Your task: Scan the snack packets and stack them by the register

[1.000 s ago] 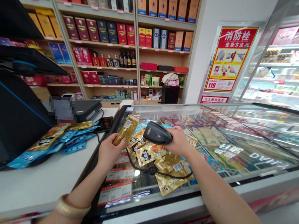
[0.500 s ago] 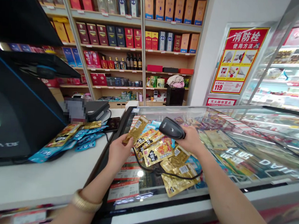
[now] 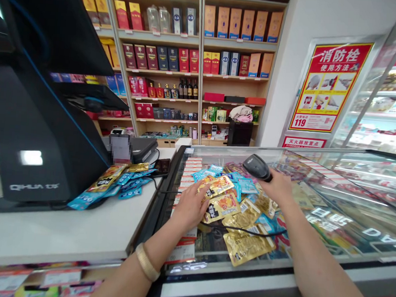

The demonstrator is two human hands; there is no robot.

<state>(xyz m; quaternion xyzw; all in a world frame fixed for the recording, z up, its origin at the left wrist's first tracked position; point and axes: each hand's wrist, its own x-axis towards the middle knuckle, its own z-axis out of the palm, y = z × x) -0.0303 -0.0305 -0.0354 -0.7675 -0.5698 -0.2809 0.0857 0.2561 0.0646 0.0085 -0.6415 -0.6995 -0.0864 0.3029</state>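
My right hand (image 3: 276,186) is wrapped round the handle of a black barcode scanner (image 3: 257,166), held above the glass top with its head to the left. A black cable loops under it across the packets. My left hand (image 3: 191,207), with a gold bracelet at the wrist, rests on the near left of the pile. Its fingers and thumb are apart, touching gold foil snack packets (image 3: 224,205); the fingertips are partly hidden. Blue packets (image 3: 248,185) lie among the gold ones. Nearest me, a gold packet (image 3: 248,248) lies back side up.
A freezer with a glass lid (image 3: 211,253) supports the pile. On the white counter (image 3: 111,226) to the left stand a dark checkout terminal (image 3: 49,147), more gold and blue packets (image 3: 132,182) and a phone (image 3: 162,167). Shelves of boxes and bottles (image 3: 163,58) line the back.
The gold packet held up in my left hand is no longer raised; that hand now lies over the pile with fingers apart. The scanner still sits in my right hand. The view has shifted left.
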